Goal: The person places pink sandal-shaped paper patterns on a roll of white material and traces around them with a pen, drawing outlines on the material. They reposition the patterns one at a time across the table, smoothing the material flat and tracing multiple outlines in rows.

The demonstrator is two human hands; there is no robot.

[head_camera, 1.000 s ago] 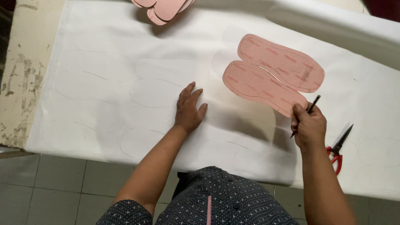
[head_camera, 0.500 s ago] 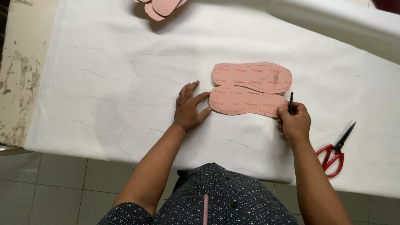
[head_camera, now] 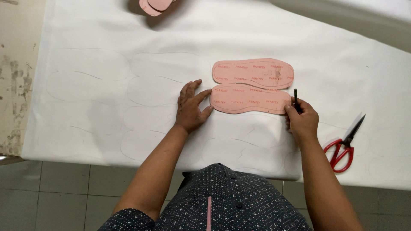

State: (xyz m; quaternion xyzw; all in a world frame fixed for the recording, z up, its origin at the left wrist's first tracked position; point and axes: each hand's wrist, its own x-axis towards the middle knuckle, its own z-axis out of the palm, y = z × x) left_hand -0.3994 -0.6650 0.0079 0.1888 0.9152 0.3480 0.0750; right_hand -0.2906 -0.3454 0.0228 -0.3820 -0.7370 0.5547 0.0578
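1. White sheet (head_camera: pixel 265 38) covers the table, marked with faint pencilled sole outlines; it fills more of the view than half a second ago.
2. Pink sole templates (head_camera: pixel 252 73), a joined pair with small red printed marks in rows, lie flat mid-sheet; a second ago they sat tilted farther right.
3. Left hand (head_camera: pixel 191 108) rests flat, fingers spread, touching the near template's left end, holding nothing.
4. Right hand (head_camera: pixel 302 121) is clenched round a dark pen (head_camera: pixel 295 99) at the near template's right end, where it was half a second ago.
5. Red-handled scissors (head_camera: pixel 344 143) lie right of that hand.
6. Pink pieces (head_camera: pixel 156 6) sit at the top edge.
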